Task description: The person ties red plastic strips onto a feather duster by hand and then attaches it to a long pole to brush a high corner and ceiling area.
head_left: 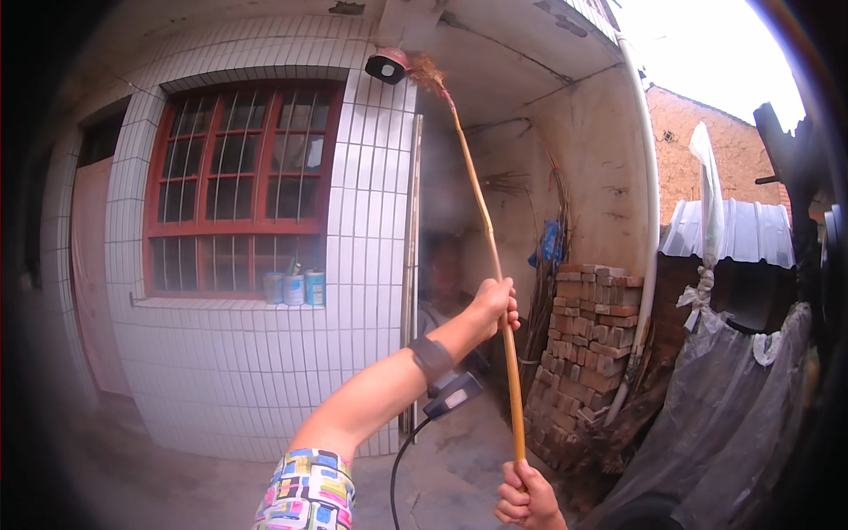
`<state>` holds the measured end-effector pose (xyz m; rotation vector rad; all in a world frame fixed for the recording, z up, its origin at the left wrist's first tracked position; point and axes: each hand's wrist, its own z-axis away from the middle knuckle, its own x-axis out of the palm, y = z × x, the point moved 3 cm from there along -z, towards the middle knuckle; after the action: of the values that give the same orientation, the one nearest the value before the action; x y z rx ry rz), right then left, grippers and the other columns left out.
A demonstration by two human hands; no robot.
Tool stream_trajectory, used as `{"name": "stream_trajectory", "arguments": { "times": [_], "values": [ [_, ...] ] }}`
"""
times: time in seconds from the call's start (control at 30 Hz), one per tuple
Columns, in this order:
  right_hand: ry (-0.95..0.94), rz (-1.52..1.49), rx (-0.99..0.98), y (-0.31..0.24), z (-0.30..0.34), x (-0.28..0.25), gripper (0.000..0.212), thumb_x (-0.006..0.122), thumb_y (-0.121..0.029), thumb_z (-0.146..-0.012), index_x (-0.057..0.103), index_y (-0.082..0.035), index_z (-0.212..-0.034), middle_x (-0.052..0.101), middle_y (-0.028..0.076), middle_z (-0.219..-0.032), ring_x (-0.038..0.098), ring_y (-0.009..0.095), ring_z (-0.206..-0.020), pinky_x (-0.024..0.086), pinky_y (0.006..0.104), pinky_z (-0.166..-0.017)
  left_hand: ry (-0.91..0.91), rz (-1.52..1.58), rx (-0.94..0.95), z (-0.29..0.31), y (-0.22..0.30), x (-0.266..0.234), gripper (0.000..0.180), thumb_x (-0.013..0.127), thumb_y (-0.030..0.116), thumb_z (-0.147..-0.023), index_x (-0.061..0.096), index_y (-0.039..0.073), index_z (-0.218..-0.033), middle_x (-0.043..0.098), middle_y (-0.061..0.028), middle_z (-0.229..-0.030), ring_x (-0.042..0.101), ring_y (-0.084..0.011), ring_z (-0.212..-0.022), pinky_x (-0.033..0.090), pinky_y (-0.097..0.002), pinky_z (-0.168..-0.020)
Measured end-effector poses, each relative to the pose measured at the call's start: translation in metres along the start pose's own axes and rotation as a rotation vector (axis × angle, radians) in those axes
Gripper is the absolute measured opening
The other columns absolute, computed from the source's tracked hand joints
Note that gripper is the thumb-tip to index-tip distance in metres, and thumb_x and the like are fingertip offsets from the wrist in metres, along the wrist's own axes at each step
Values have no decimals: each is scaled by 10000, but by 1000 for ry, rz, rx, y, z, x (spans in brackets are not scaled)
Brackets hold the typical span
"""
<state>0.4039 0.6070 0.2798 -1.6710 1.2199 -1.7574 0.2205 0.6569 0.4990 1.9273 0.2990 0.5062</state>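
Observation:
A long-handled broom with a bent yellow-brown pole slants upward in front of me. My left hand is closed round the pole near its middle, with the arm raised. Lower down, my right hand grips the pole close to the bottom of the view. The frayed brown bristle head is at the top, right beside a red and black fixture under the ceiling. Whether the bristles touch the fixture, I cannot tell. A dark band circles my left wrist, and a small black device with a cable is beneath it.
White tiled wall with a red barred window stands on the left; several tins are on its sill. Stacked bricks and bundled sticks line the right wall. Further right are a white pipe and hanging plastic sheeting.

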Motion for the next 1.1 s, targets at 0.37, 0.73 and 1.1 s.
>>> {"name": "stream_trajectory", "arguments": {
  "times": [0.37, 0.73, 1.1],
  "values": [
    [-201, 24, -42, -15, -26, 36, 332, 263, -359, -903, 312, -122, -675, 197, -46, -433, 172, 65, -311, 197, 238, -334, -7, -38, 89, -17, 31, -17, 225, 355, 236, -852, 375, 23, -783, 348, -45, -556, 381, -154, -419, 402, -321, -386],
    [146, -26, 36, 5, 13, 52, 350, 273, -402, -894, 327, -155, -652, 181, -58, -411, 149, 71, -278, 185, 234, -286, -42, -16, -22, 9, 8, -12, 203, 374, 225, -839, 372, 30, -783, 358, -41, -547, 387, -155, -402, 409, -328, -391],
    [157, 545, -331, 56, 16, -23, 281, 385, -329, -876, 347, -132, -680, 226, -43, -423, 202, 74, -303, 210, 236, -281, -91, 49, -44, 32, -23, -5, 223, 383, 250, -853, 362, 53, -750, 354, -48, -522, 400, -167, -392, 417, -348, -385]
  ]
}}
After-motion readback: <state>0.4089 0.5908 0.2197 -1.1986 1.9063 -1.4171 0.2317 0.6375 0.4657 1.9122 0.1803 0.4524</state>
